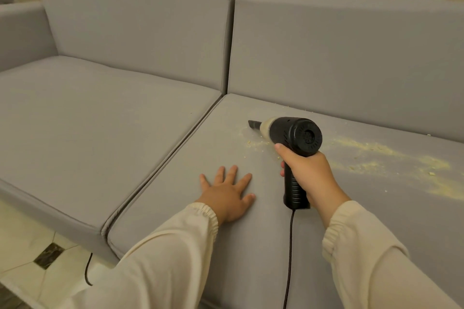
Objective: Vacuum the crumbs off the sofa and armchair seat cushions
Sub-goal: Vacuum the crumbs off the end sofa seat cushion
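My right hand [310, 170] grips the handle of a black handheld vacuum [296, 133]. Its cream neck and dark nozzle point left, the tip low over the right grey seat cushion [226, 148]. Yellowish crumbs [391, 160] lie in a long streak to the right of the vacuum, with a few scattered under and just left of the nozzle. My left hand [227, 190] rests flat on the same cushion, fingers spread, to the left of the vacuum. The left seat cushion [95, 118] shows almost no crumbs.
The vacuum's black cord [290, 258] hangs down from the handle across the cushion front; another loop of cord [88, 271] lies on the tiled floor [30, 246]. Grey back cushions [339, 57] rise behind the seats, and a sofa arm [22, 32] stands at the far left.
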